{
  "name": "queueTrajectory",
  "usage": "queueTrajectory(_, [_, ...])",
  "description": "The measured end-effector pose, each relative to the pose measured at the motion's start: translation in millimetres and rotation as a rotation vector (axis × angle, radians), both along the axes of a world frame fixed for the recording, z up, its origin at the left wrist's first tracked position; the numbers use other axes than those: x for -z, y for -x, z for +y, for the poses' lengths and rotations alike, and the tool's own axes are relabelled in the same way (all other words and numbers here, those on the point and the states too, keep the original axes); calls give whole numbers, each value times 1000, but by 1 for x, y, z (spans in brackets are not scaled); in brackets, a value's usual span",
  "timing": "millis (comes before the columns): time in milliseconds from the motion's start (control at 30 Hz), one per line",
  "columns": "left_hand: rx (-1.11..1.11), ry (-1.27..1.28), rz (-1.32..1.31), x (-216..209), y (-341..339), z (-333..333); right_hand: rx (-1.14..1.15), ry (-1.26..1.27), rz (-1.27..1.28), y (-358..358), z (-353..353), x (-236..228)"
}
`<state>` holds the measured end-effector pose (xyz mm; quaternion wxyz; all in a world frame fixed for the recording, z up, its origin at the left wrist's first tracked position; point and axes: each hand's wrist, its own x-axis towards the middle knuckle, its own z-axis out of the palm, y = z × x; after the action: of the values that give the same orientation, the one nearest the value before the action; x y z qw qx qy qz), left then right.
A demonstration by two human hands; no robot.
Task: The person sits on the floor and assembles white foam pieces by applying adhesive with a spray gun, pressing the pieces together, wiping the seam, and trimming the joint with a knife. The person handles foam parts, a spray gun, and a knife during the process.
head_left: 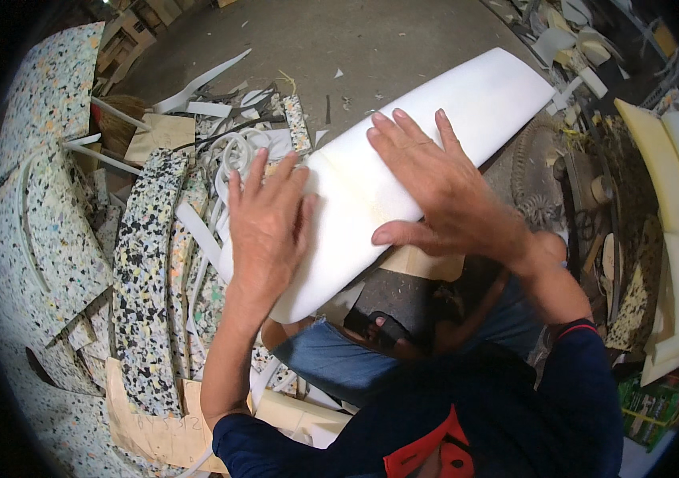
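Observation:
A long white foam slab (483, 99) slants across my lap, from the near left up to the far right. My left hand (266, 231) lies flat on its near-left end, fingers stretched away from me. Across the slab's middle rests my right hand (447, 195), palm down with the fingers spread. Its thumb lies along the slab's near edge. Neither hand grips anything. A faint yellowish crease or seam shows on the white surface between the two hands.
Multicoloured speckled foam sheets (45, 239) and a curved speckled strip (148, 287) crowd the left side. White strips and offcuts (244, 155) lie beyond my left hand. At right are a coiled hose (527, 179), tools and curved cream foam pieces (658, 167). Concrete floor (315, 48) stretches ahead.

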<state>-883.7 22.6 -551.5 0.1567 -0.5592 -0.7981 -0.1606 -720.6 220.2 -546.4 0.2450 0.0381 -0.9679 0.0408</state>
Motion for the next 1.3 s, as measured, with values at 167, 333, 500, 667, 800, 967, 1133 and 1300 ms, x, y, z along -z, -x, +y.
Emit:
queueTrajectory(167, [-25,256,-24,4,-20,6,-73,37,-5,-2,21,16])
queueTrajectory(333, [-58,366,-37,5,-27,13,-95,34,11,-4,22,25])
queueTrajectory(500, [-61,379,-33,0,-32,13,-99,42,8,-5,24,26])
queueTrajectory(667, [-81,349,-20,0,-42,12,-71,74,-17,-7,24,27])
queueTrajectory(800, [-83,364,-52,5,-42,13,-31,72,-157,-9,22,26])
queueTrajectory(967, [-64,273,-5,8,-45,13,-17,67,-213,-9,20,24])
queueTrajectory(1133, [-46,285,-9,6,-47,16,-26,82,-193,-8,20,26])
queueTrajectory(1300, [-70,77,-113,9,-54,-2,14,70,-260,-9,26,28])
